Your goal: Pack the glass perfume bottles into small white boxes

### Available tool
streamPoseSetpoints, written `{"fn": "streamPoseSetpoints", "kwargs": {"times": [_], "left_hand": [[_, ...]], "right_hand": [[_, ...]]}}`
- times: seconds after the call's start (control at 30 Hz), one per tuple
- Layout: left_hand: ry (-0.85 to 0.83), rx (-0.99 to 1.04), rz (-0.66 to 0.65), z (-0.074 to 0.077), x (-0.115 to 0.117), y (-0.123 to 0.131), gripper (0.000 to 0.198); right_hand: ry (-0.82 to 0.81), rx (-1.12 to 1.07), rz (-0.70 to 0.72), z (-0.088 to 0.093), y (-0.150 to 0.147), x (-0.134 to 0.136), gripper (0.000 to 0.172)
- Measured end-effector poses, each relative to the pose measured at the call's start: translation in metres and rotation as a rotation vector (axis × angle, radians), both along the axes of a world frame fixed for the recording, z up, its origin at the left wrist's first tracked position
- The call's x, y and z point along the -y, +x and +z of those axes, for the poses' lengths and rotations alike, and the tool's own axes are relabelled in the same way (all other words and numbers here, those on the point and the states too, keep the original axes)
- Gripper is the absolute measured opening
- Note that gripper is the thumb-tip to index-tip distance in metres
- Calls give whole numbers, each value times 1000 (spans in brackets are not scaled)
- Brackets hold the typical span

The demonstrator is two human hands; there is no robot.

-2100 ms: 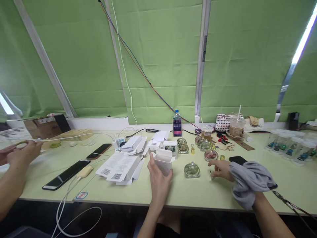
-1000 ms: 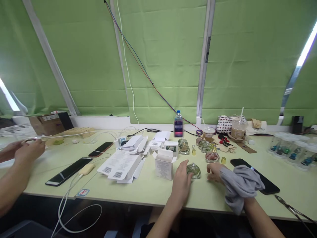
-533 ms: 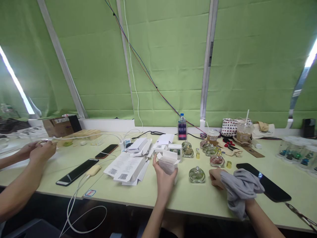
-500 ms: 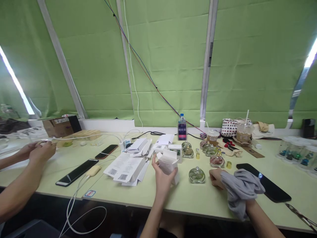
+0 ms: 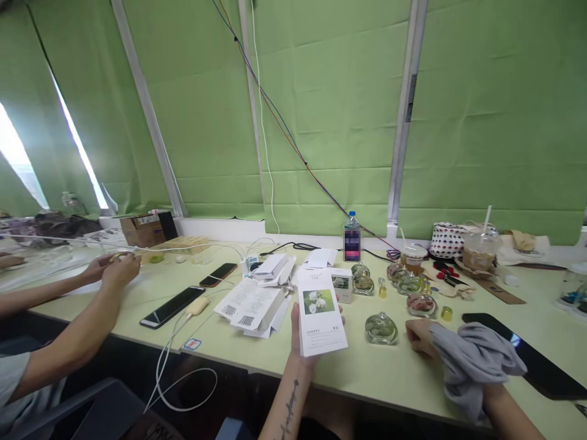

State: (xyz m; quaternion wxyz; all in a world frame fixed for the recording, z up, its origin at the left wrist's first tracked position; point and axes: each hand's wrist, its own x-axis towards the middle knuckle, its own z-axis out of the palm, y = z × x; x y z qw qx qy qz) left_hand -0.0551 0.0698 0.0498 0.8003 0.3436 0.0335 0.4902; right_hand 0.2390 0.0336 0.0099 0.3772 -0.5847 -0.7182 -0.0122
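My left hand (image 5: 306,343) is wrapped round a tall white carton (image 5: 320,315), thumb on one side and fingertips on the other. The carton's front, with a picture of white flowers, faces me. My right hand (image 5: 419,338) rests curled on the table, its palm side hidden; a grey cloth (image 5: 479,360) is bunched round that wrist. Just left of it stands a round clear glass bottle (image 5: 381,329) with greenery inside. A bottle with pinkish contents (image 5: 420,304) stands behind the right hand, and a small yellow cap (image 5: 446,313) lies nearby.
Flattened white cartons (image 5: 257,305) are piled left of my left hand. Behind it are a standing carton (image 5: 343,286) and a water bottle (image 5: 352,238). Phones lie on both sides, including a black one (image 5: 527,354). Iced drinks (image 5: 479,250) stand back right. A co-worker's hands (image 5: 120,269) are at left.
My left hand has turned the carton so its flower-picture front now faces me; its open flaps showed before. My right hand stays curled on the table. The view has swung left.
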Motion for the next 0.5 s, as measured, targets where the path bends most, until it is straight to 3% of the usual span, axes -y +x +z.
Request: {"fn": "streamPoseSetpoints", "kwargs": {"times": [0.03, 0.1, 0.2, 0.27, 0.33, 0.5], "left_hand": [[15, -58, 65, 0, -1, -1, 83], [76, -235, 315, 1, -3, -3, 86], [224, -621, 854, 2, -4, -4, 99], [301, -833, 1094, 0, -2, -2, 104], [346, -948, 1204, -5, 1, 2, 104], [399, -1121, 1333, -15, 6, 12, 105]], "right_hand": [[-80, 56, 27, 3, 1, -3, 28], [-172, 126, 64, 9, 3, -13, 25], [-146, 144, 55, 20, 3, -26, 14], [-103, 143, 50, 28, -3, -29, 12], [-35, 118, 72, 36, -13, -26, 17], [147, -11, 175, 50, -38, -13, 20]]}}
